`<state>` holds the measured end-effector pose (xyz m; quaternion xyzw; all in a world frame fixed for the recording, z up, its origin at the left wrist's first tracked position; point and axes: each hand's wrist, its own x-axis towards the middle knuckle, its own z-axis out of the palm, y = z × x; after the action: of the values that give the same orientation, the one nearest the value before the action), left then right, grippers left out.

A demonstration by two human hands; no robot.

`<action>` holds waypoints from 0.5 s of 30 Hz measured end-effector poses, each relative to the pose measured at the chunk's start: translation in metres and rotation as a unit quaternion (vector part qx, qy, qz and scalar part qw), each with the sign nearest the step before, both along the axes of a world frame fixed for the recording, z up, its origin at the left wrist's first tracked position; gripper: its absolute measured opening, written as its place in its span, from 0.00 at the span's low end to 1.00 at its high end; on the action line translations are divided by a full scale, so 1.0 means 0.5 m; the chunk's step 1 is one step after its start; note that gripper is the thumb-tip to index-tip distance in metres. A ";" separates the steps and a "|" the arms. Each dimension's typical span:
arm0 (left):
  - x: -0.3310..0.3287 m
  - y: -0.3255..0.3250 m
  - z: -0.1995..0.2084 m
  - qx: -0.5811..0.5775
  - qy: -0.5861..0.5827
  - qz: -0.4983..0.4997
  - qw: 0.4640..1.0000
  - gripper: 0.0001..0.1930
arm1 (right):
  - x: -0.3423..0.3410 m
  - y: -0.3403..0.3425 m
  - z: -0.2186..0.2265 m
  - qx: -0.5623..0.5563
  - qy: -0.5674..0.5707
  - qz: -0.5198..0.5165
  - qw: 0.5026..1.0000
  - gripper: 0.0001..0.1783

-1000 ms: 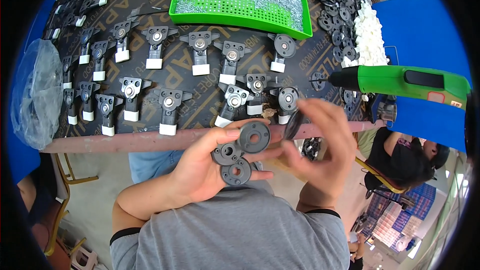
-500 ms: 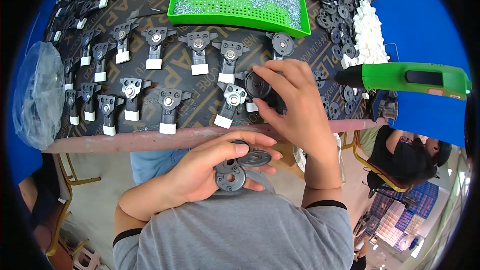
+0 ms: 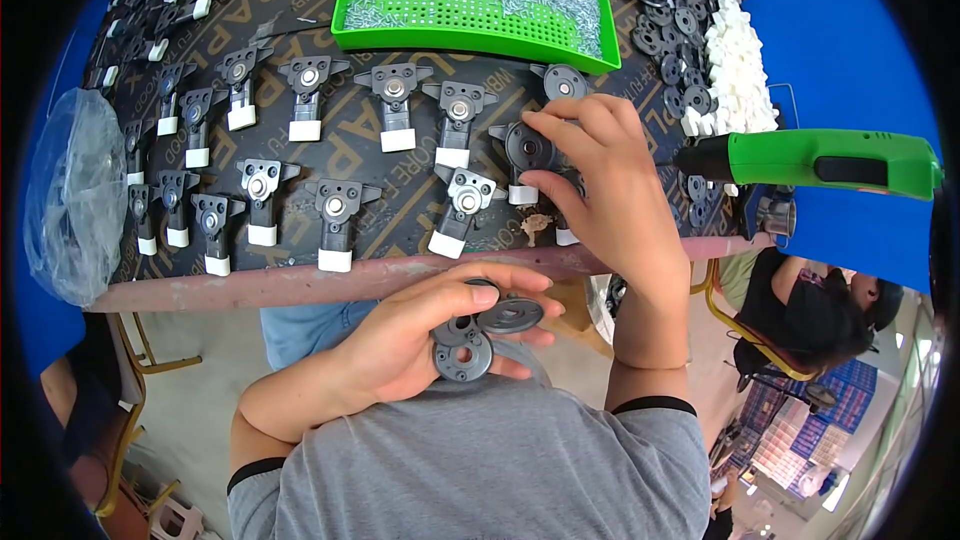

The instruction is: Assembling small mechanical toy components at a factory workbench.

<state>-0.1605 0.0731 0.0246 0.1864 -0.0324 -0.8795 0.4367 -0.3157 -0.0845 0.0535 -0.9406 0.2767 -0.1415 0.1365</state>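
Note:
Several black plastic discs (image 3: 463, 356) are held loosely in my left hand (image 3: 400, 325), below the table edge, with the thumb pressed over them. My right hand (image 3: 615, 185) has thumb and index finger at the rim of another black disc (image 3: 528, 147). That disc lies flat over a black bracket with a white end (image 3: 523, 195). Just left of it are two uncovered brackets, a dark one (image 3: 460, 112) and a greyer one (image 3: 468, 198), each with a round metal centre. Behind my right fingers, another bracket bears a disc (image 3: 565, 85).
More brackets (image 3: 338, 208) stand in two rows to the left. A green tray (image 3: 430, 40) of small screws sits at the back. Piles of black discs (image 3: 690, 30) and white pieces (image 3: 738, 70) lie at the right, near a green power screwdriver (image 3: 830, 162). A plastic bag (image 3: 75, 195) is far left.
The disc under my right fingers has gone from tilted to lying flat on its bracket. My right hand has shifted slightly right and up. My left hand keeps its discs in place.

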 end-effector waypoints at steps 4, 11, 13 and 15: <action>0.006 -0.002 0.005 -0.002 0.001 0.044 0.999 0.22 | 0.004 0.003 0.000 -0.028 -0.023 -0.023 0.999 0.25; 0.006 -0.006 0.013 0.003 -0.024 0.159 0.987 0.23 | -0.008 0.097 0.070 0.102 -0.135 0.039 0.985 0.31; 0.008 -0.002 0.012 0.014 -0.026 0.168 0.985 0.22 | 0.004 0.112 0.054 0.101 -0.103 0.068 0.987 0.33; 0.008 0.004 -0.003 0.016 -0.003 0.178 0.984 0.21 | 0.007 0.113 0.037 0.103 -0.110 0.070 0.986 0.32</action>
<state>-0.1567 0.0750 0.0232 0.1984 0.0140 -0.7879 0.5828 -0.3123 -0.0281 0.0722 -0.9174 0.2062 -0.2054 0.2716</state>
